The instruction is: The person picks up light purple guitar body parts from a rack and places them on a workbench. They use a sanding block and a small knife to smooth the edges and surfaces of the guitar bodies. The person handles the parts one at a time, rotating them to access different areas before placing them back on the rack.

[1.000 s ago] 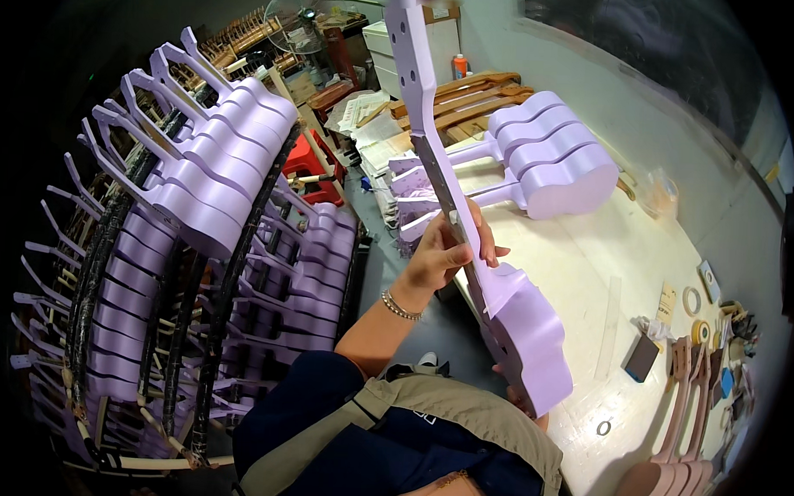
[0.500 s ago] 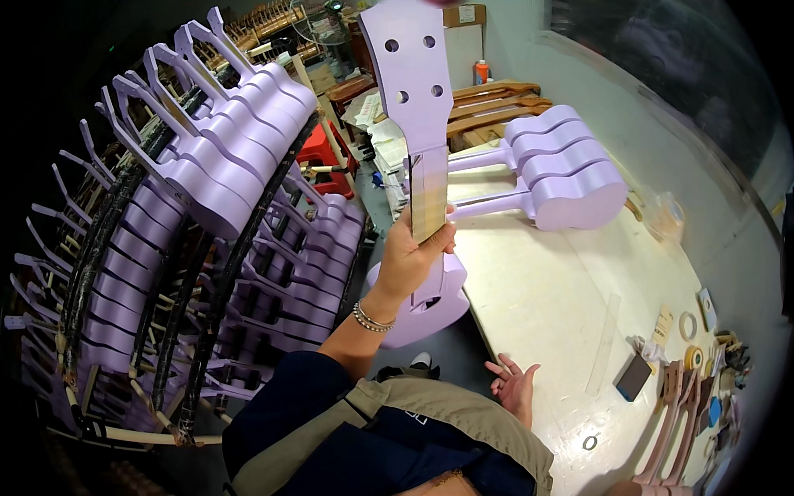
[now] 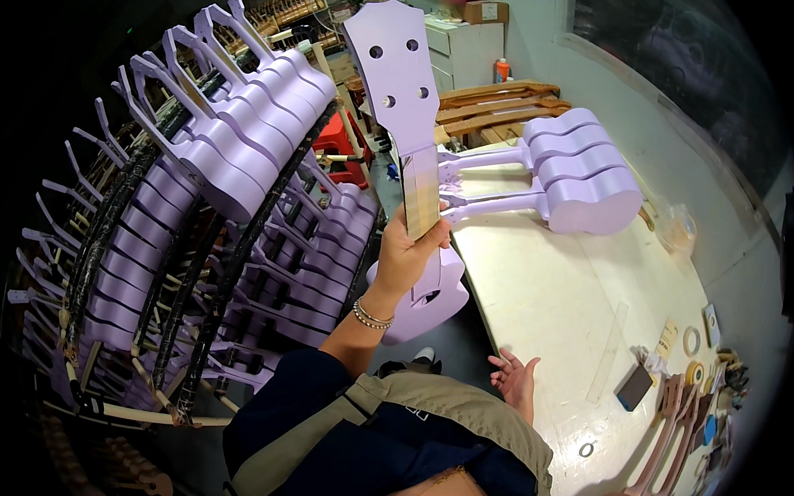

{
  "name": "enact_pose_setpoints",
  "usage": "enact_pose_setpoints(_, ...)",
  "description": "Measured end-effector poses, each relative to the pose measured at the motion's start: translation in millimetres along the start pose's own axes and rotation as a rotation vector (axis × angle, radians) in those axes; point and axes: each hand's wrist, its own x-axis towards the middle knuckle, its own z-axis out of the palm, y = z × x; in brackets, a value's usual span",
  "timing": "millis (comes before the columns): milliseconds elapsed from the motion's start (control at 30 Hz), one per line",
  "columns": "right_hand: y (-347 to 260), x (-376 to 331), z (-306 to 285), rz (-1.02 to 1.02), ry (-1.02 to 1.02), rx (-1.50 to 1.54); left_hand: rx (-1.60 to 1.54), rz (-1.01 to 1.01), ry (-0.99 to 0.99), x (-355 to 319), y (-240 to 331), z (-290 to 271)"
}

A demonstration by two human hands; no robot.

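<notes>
A person's left hand (image 3: 405,259) has its fingers wrapped round the neck of one lilac-painted ukulele (image 3: 408,117), held upright above the edge of a pale worktop (image 3: 553,297); its headstock shows four tuning holes and its fretboard is bare wood. The right hand (image 3: 516,382) hangs empty with fingers spread wide. Four more lilac ukuleles (image 3: 575,171) lie stacked on the worktop, and many others, too many to count, fill the rack (image 3: 198,197) at left.

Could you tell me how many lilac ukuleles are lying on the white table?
4 show, stacked side by side at the white table's far end: lilac ukuleles, bodies right, necks pointing left. More may be hidden behind. Another is held upright in the left hand, off the table.
</notes>
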Motion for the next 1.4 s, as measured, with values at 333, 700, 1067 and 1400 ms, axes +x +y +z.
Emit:
enact_pose_setpoints(333, 1.0, -5.1, 0.0, -0.014, 0.026, -0.005, -0.029, -0.015, -0.057, -1.6, -0.2, 1.2)
enact_pose_setpoints(700, 1.8, -4.7, 4.4, 0.008, 0.062, 0.014, -0.034, -0.007, -0.148, -8.1, 5.0, 3.9)
enact_pose_setpoints(1067, -10.0, -1.6, 11.8, -0.088, 0.023, 0.126, -0.46, 0.123, -0.152, 8.7, 28.2, -15.5)
enact_pose_setpoints(1400, -53.4, -28.7, -18.3, -0.428, 0.286, 0.149, -0.478, -0.489, 0.295, -10.3, -48.3, -18.0)
